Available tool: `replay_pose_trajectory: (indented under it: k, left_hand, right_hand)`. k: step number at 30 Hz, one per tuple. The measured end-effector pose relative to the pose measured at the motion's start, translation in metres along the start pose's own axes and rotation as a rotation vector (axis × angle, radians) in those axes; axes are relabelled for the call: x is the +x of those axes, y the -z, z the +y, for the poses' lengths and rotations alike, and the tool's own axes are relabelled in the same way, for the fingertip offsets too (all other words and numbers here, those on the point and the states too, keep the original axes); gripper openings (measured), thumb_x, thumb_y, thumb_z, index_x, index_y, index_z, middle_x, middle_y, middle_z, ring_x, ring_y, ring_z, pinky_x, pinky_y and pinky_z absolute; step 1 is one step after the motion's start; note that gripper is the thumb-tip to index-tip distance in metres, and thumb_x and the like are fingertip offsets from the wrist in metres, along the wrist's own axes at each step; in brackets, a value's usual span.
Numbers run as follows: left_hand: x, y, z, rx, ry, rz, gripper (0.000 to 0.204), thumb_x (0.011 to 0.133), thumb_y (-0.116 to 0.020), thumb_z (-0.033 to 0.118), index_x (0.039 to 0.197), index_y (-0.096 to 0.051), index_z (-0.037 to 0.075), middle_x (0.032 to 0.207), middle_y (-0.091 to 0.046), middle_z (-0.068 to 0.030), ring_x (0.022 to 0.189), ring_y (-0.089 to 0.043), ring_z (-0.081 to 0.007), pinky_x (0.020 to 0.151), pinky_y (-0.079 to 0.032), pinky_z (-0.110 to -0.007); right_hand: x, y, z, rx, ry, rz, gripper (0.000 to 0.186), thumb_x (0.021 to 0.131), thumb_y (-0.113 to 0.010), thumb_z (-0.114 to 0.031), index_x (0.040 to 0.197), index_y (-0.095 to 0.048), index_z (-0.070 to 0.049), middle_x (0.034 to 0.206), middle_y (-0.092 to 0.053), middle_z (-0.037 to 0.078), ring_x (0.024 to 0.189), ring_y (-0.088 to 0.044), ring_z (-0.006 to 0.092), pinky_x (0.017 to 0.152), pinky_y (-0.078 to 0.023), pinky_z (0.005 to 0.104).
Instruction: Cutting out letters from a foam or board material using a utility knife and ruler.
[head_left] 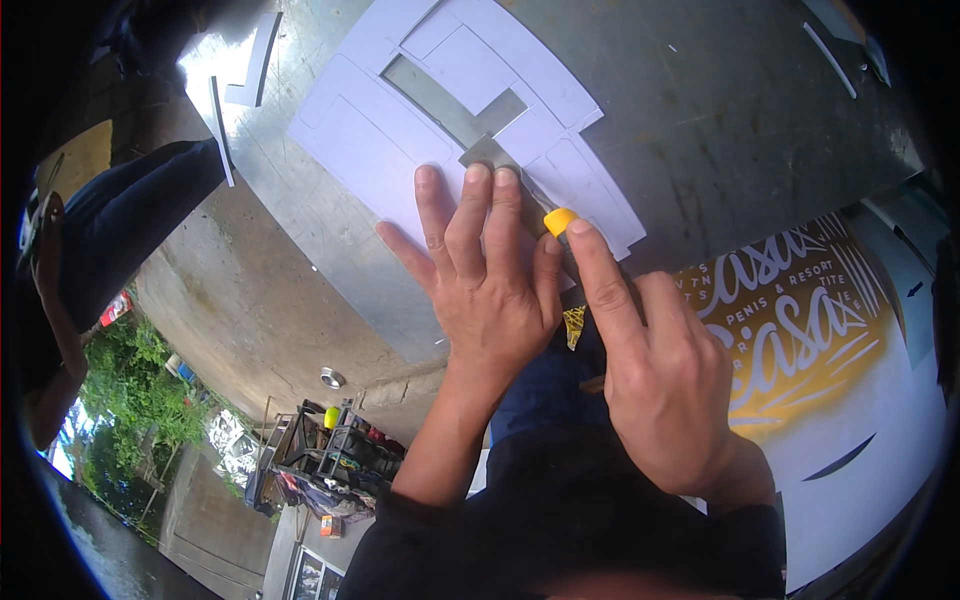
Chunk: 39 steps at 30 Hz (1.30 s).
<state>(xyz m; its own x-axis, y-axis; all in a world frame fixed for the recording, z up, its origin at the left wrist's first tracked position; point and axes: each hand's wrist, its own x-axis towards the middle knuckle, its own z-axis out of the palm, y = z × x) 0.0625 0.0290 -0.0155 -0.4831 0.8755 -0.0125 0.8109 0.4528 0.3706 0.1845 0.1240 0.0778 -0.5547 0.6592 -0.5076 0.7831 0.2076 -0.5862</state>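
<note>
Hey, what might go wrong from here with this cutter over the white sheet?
The cutter in your right hand sits close beside your left hand's thumb and index finger, so a slip might nick them.
What looks like a straightedge under your left fingertips might shift if the pressure eases, sending a cut astray.
The white sheet has openings in it, so it might bend or tear beside them.

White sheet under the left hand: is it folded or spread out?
Spread out: the white sheet lies flat, and the grey table shows through its cut-out openings.
</note>
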Motion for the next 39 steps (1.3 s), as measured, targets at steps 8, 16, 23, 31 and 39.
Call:
replay_pose_trajectory:
  k: [8, 16, 23, 31, 39]
  left_hand:
    - [0.000, 0.001, 0.000, 0.000, 0.001, -0.005, 0.061, 0.098, -0.063, 0.036, 0.151, -0.049, 0.011, 0.154, -0.044, -0.0081, 0.155, -0.023, -0.0402, 0.121, 0.005, -0.067]
    - [0.002, -0.001, 0.002, 0.016, -0.030, 0.017, 0.061, 0.095, -0.063, 0.027, 0.151, -0.048, 0.010, 0.151, -0.045, -0.0121, 0.155, -0.024, -0.0413, 0.122, 0.004, -0.063]
    - [0.002, 0.002, 0.001, 0.024, -0.022, 0.003, 0.061, 0.095, -0.062, 0.025, 0.152, -0.046, 0.009, 0.152, -0.044, -0.0123, 0.155, -0.024, -0.0414, 0.123, 0.004, -0.062]
    - [0.001, 0.002, 0.002, 0.021, -0.019, 0.005, 0.059, 0.096, -0.061, 0.026, 0.152, -0.047, 0.010, 0.151, -0.045, -0.0122, 0.154, -0.025, -0.0412, 0.122, 0.003, -0.063]
    - [0.001, 0.002, 0.001, 0.013, 0.010, -0.026, 0.060, 0.098, -0.063, 0.038, 0.150, -0.050, 0.010, 0.155, -0.044, -0.0083, 0.156, -0.023, -0.0392, 0.120, 0.002, -0.068]
  right_hand:
    - [-0.008, -0.003, -0.002, 0.017, -0.015, 0.001, 0.041, 0.088, -0.067, -0.005, 0.128, -0.060, -0.005, 0.086, -0.058, 0.016, 0.074, -0.064, 0.0347, 0.065, -0.052, 0.0423]
    - [-0.023, 0.006, -0.003, 0.027, -0.040, 0.009, 0.040, 0.088, -0.067, -0.005, 0.127, -0.060, -0.005, 0.087, -0.058, 0.016, 0.075, -0.064, 0.0350, 0.066, -0.052, 0.0424]
    - [-0.023, 0.006, -0.004, 0.047, -0.044, 0.011, 0.039, 0.088, -0.068, -0.006, 0.127, -0.060, -0.004, 0.087, -0.059, 0.016, 0.075, -0.065, 0.0353, 0.066, -0.052, 0.0424]
    - [-0.023, 0.005, -0.003, 0.063, -0.044, 0.023, 0.038, 0.089, -0.068, -0.006, 0.126, -0.060, -0.004, 0.087, -0.060, 0.016, 0.076, -0.065, 0.0356, 0.066, -0.052, 0.0425]
    - [-0.021, 0.013, -0.002, 0.075, -0.026, 0.035, 0.037, 0.089, -0.068, -0.007, 0.124, -0.060, -0.004, 0.088, -0.060, 0.017, 0.076, -0.065, 0.0359, 0.067, -0.052, 0.0425]
